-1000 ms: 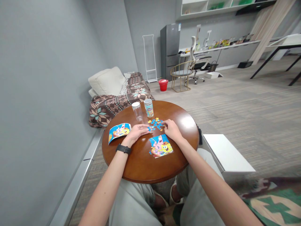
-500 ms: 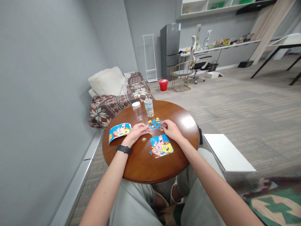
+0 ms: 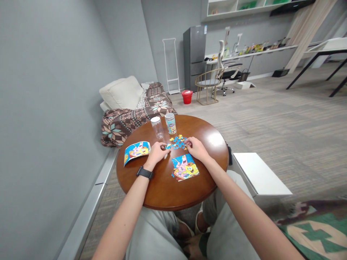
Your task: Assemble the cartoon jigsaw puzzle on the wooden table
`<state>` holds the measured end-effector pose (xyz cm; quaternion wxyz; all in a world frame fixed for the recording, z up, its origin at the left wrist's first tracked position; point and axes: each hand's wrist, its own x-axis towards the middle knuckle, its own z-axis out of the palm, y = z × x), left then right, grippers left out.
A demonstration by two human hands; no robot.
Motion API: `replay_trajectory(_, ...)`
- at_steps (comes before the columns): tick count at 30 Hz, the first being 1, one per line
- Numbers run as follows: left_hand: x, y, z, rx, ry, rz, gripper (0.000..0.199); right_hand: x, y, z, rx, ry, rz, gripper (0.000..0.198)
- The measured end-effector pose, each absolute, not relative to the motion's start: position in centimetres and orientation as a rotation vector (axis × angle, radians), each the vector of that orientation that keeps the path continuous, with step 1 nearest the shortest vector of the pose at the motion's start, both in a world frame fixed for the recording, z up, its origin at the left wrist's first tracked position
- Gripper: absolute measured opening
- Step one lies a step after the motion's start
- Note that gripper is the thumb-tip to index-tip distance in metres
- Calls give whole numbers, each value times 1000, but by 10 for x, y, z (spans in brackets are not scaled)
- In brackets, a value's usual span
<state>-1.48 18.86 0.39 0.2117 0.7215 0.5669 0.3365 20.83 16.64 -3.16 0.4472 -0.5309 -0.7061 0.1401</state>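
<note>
The surface [image 3: 168, 198] is round, brown and shiny. The pieces [image 3: 178, 143] lie on it in a loose heap, mostly blue with some yellow ones at the back. The left hand [image 3: 158, 152] is at the left side of the heap, with its fingers bent and the tips by the nearest bits. I can't tell if it is holding one. The right hand [image 3: 195, 148] is at the other side, fingers curled in by the heap. I can't tell if it has a bit in it either.

The puzzle [image 3: 185, 167] lies flat, nearer the person than the heap, between the two arms. It shows a pink friend and a yellow one on blue. Its left edge is bumpy, and a small blue bit [image 3: 172, 175] is right by that edge.

The sheet [image 3: 137, 151] has the same kind of picture. It is left of the left hand and bends up a little. Behind the heap stand a clear jar [image 3: 157, 129] with a white lid and, just right of it, a tin [image 3: 170, 124] with a picture on it.
</note>
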Motion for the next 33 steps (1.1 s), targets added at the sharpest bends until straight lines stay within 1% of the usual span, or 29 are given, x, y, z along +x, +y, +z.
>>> replay_trajectory(3, -15, 187, 4, 2103, 1552, 794, 20, 208, 167, -32, -1316, -1753, 329, 20)
replay_trajectory(5, -16, 186, 4, 2137, 1515, 774, 17, 208, 167, -32, -1315, -1754, 329, 19)
replay_trajectory(9, -17, 188, 3, 2124, 1442, 833, 16, 208, 167, -31, -1321, -1748, 342, 20)
replay_trajectory(14, -19, 193, -2, 1932, 1362, 908, 12, 209, 166, -31, -1317, -1747, 337, 20)
replay_trajectory(18, -20, 197, -4, 1831, 1321, 1010, 15, 209, 167, -32, -1320, -1747, 348, 20)
replay_trajectory(24, -21, 200, -7, 1737, 1235, 968, 13, 210, 167, -33, -1319, -1742, 343, 19)
replay_trajectory(33, -21, 203, -8, 1788, 1352, 1010, 12, 210, 167, -34, -1333, -1749, 336, 20)
